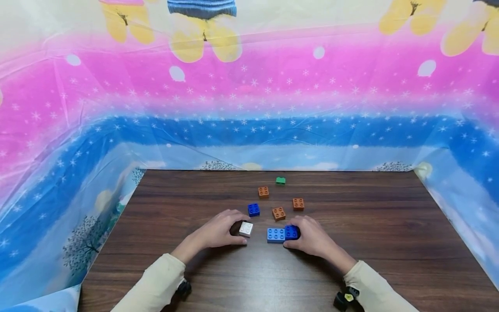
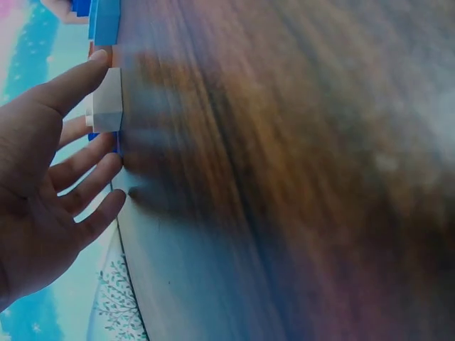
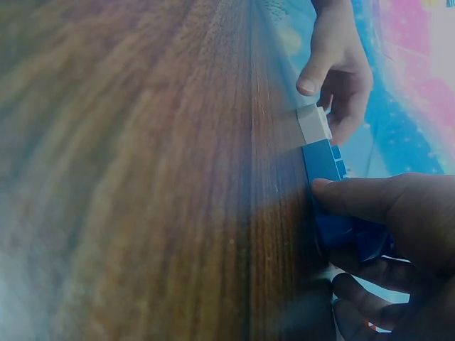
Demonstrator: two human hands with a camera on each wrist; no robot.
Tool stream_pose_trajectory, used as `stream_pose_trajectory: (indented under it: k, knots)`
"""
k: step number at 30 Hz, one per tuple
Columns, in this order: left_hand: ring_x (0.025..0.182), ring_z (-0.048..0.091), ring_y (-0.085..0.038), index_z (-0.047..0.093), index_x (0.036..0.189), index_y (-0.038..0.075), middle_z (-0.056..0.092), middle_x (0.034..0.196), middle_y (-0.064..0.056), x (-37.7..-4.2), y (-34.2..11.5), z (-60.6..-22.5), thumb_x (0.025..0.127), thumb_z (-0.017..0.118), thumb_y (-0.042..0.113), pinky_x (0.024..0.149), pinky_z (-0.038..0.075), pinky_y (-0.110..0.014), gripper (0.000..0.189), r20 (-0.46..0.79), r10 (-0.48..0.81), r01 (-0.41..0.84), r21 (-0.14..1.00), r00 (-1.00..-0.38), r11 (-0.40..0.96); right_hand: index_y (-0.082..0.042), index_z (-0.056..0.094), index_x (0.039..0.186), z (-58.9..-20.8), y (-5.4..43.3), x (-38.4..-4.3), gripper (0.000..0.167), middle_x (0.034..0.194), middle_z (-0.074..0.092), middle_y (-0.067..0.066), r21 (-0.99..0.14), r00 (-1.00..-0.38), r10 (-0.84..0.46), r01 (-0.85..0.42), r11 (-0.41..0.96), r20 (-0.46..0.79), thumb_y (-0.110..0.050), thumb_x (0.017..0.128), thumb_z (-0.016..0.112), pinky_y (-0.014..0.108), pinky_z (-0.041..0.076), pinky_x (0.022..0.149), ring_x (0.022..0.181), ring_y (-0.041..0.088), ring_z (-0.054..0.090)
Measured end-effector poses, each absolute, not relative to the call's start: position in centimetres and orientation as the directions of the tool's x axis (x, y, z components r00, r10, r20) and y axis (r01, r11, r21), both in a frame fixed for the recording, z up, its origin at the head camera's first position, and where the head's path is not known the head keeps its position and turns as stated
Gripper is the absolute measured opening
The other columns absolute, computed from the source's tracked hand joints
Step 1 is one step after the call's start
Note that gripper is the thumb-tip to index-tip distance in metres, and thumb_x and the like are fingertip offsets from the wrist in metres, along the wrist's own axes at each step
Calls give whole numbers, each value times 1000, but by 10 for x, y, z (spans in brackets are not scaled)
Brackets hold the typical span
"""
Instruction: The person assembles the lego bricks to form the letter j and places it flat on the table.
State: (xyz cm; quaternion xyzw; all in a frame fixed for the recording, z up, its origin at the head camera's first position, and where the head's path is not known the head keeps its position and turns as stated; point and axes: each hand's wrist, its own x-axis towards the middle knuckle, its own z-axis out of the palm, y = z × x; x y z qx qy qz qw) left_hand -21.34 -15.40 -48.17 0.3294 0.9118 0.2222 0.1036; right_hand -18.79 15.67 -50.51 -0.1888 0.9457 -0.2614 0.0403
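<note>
My right hand (image 1: 312,236) pinches a dark blue toy building brick (image 1: 291,232) between thumb and fingers. Against its left side sits a longer light blue brick (image 1: 275,235); whether the two are joined I cannot tell. In the right wrist view the thumb (image 3: 355,195) lies along the near side of the blue bricks. My left hand (image 1: 220,229) is spread around a white brick (image 1: 245,229) on the table. In the left wrist view a gap shows between its thumb (image 2: 78,82) and the white brick (image 2: 108,101), and the other fingers are loosely extended.
Farther back on the brown wooden table (image 1: 175,186) lie another dark blue brick (image 1: 254,209), orange bricks (image 1: 278,213) (image 1: 298,204) (image 1: 263,192) and a green brick (image 1: 280,180). A patterned cloth (image 1: 249,95) hangs behind the table and along its sides.
</note>
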Motion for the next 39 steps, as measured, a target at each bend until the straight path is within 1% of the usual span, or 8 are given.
stream_pose_trajectory:
  k: [7,12,16,19,23,30,34,39]
  knots:
    - [122,57,-22,58,144,13,63,135,-6,-213,-153,-482,91,78,41,103,45,-47,63,-75,638,542,457,-767,705,-9,74,116,-504,157,-187,49,115,71,6,-507,-923,-383,-342,791,24,-33,78,90,54,48,96,109,27,63]
    - [113,59,-19,62,140,14,65,128,-5,-215,-150,-482,92,78,37,97,48,-44,56,-58,645,563,434,-762,704,-9,74,116,-503,157,-188,49,115,71,6,-507,-923,-384,-342,791,25,-33,77,90,54,48,96,109,26,63]
    - [106,59,-18,67,135,12,67,123,-5,-215,-148,-483,92,78,34,93,49,-43,49,-31,644,576,416,-764,703,-10,74,115,-504,157,-189,48,113,71,4,-504,-924,-382,-340,794,22,-33,77,91,52,49,93,104,23,63]
    - [106,60,-19,69,132,12,67,122,-5,-214,-147,-483,93,77,34,92,50,-43,46,-24,637,573,412,-771,708,-11,74,114,-505,157,-189,47,112,71,2,-501,-924,-383,-340,796,18,-33,76,91,52,49,91,102,21,62]
    - [105,60,-17,70,129,14,68,122,-3,-214,-147,-483,92,77,37,90,50,-41,43,-19,625,561,420,-781,714,-11,73,114,-505,157,-189,47,112,71,2,-511,-923,-385,-335,792,9,-33,76,91,52,49,92,104,22,62]
    - [86,62,-9,68,121,14,69,101,7,-214,-144,-482,94,76,32,75,52,-27,33,12,630,543,518,-777,660,-10,73,113,-505,158,-187,47,112,71,3,-513,-921,-389,-339,789,10,-33,76,91,51,50,91,104,23,63]
    - [84,63,-7,66,126,12,69,100,5,-214,-141,-478,96,74,29,71,52,-25,36,39,638,550,551,-769,628,-9,73,112,-504,158,-188,46,110,71,4,-506,-914,-403,-368,780,43,-32,77,91,50,51,89,102,23,63]
    - [86,60,-5,65,134,10,69,108,4,-212,-136,-478,97,72,31,73,51,-25,43,71,658,595,507,-750,623,-9,73,113,-503,157,-188,46,109,71,3,-508,-918,-396,-356,784,32,-33,77,91,51,49,92,103,23,63]
